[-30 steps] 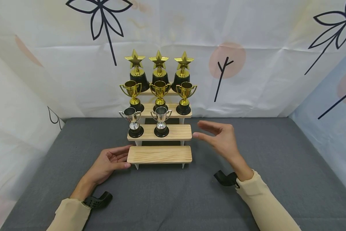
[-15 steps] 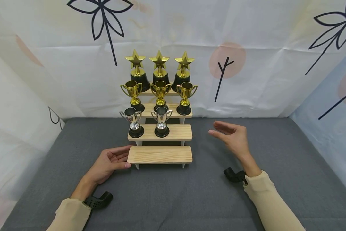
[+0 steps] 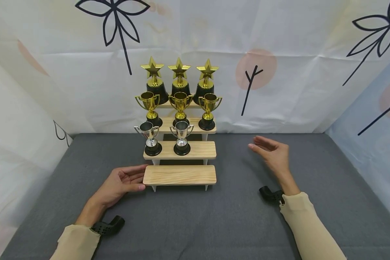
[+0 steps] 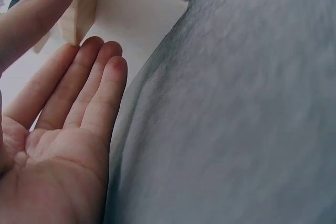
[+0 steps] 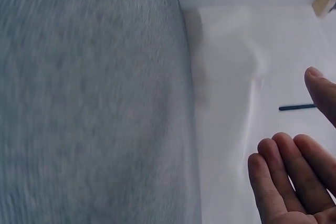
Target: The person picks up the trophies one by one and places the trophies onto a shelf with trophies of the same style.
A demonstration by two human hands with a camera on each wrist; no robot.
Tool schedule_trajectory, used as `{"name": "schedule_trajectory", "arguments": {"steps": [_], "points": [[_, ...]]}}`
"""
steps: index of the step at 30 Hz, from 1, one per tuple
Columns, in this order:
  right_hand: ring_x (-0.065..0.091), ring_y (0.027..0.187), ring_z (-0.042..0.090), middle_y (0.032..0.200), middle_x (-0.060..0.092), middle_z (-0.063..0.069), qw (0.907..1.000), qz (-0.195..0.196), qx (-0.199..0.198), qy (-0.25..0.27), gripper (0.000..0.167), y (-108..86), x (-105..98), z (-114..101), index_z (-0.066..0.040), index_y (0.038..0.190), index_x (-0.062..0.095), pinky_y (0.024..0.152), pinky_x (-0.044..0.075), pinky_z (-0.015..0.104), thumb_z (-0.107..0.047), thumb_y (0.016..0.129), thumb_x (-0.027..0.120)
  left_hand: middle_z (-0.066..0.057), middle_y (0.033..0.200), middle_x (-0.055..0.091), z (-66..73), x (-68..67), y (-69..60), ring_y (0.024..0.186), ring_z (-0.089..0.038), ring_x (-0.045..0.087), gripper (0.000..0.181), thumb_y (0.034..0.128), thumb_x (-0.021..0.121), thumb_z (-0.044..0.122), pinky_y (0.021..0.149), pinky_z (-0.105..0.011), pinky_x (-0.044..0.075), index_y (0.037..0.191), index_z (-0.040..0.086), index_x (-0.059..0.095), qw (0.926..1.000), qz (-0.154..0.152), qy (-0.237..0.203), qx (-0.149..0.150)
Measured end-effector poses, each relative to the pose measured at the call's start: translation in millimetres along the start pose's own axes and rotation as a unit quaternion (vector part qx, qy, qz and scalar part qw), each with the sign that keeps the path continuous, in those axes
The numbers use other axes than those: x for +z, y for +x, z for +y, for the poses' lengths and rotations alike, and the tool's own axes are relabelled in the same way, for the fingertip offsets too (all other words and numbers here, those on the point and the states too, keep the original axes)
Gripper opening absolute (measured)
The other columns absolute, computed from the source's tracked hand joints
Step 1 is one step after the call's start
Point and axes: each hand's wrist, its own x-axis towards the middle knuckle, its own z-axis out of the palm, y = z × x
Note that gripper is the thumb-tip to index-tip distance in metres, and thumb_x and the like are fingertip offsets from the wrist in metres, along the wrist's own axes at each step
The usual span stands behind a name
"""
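Observation:
A stepped display stand (image 3: 179, 175) with pale wooden shelves stands on the grey table. Beside its lowest shelf is my left hand (image 3: 118, 185), fingers nearly straight and thumb apart; in the left wrist view its fingertips are close to the shelf end (image 4: 84, 11), and I cannot tell whether they touch. My right hand (image 3: 274, 155) is held over the table to the right of the stand, fingers extended and holding nothing. Two silver trophy cups, one left (image 3: 152, 139) and one in the middle (image 3: 181, 139), occupy the second shelf from the bottom.
Three gold trophy cups (image 3: 180, 106) stand on the shelf above, and three gold star trophies (image 3: 179, 74) on the top one. A white patterned cloth (image 3: 289, 97) hangs behind the grey table (image 3: 195, 224).
My right hand has moved right, away from the stand. The left hand has shifted very slightly left at the lowest shelf. The trophies keep their places.

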Motion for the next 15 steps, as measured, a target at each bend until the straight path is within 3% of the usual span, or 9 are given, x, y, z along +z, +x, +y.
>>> {"name": "schedule_trajectory", "arguments": {"steps": [5, 9, 12, 15], "points": [[0.07, 0.1, 0.003, 0.119, 0.071, 0.016, 0.9999, 0.005, -0.007, -0.01, 0.049, 0.7, -6.4, 2.3, 0.009, 0.128, 0.065, 0.083, 0.06, 0.017, -0.008, 0.086, 0.083, -0.018, 0.143, 0.056, 7.9, -12.4, -2.8, 0.127, -0.019, 0.06, 0.068, 0.0855, 0.072, -0.014, 0.104, -0.036, 0.051, 0.145, -0.019, 0.039, 0.9995, 0.009, 0.024, 0.018], [0.07, 0.101, 0.004, 0.12, 0.071, 0.017, 0.9999, 0.008, -0.009, -0.009, 0.049, 1.6, -9.4, 2.3, 0.009, 0.129, 0.065, 0.083, 0.059, 0.015, -0.005, 0.085, 0.083, -0.023, 0.14, 0.057, 20.0, -21.9, -1.3, 0.126, -0.021, 0.061, 0.064, 0.086, 0.075, -0.009, 0.099, -0.032, 0.055, 0.143, -0.014, 0.047, 0.9917, 0.068, 0.102, 0.041], [0.07, 0.102, 0.004, 0.12, 0.071, 0.016, 0.9998, 0.017, -0.009, -0.009, 0.048, 2.7, -11.7, 2.6, 0.009, 0.129, 0.065, 0.084, 0.059, 0.015, -0.003, 0.085, 0.082, -0.024, 0.138, 0.059, 29.9, -24.3, 4.7, 0.123, -0.016, 0.063, 0.063, 0.086, 0.08, 0.0, 0.097, -0.026, 0.056, 0.142, -0.007, 0.053, 0.9701, 0.13, 0.201, 0.043], [0.07, 0.102, 0.004, 0.12, 0.071, 0.015, 0.9996, 0.024, -0.006, -0.012, 0.048, 3.7, -14.1, 2.8, 0.007, 0.129, 0.066, 0.084, 0.059, 0.015, -0.002, 0.085, 0.082, -0.021, 0.137, 0.061, 37.6, -23.8, 12.9, 0.124, -0.017, 0.062, 0.061, 0.0859, 0.082, 0.006, 0.097, -0.02, 0.054, 0.141, 0.0, 0.058, 0.9389, 0.183, 0.287, 0.05]]}}
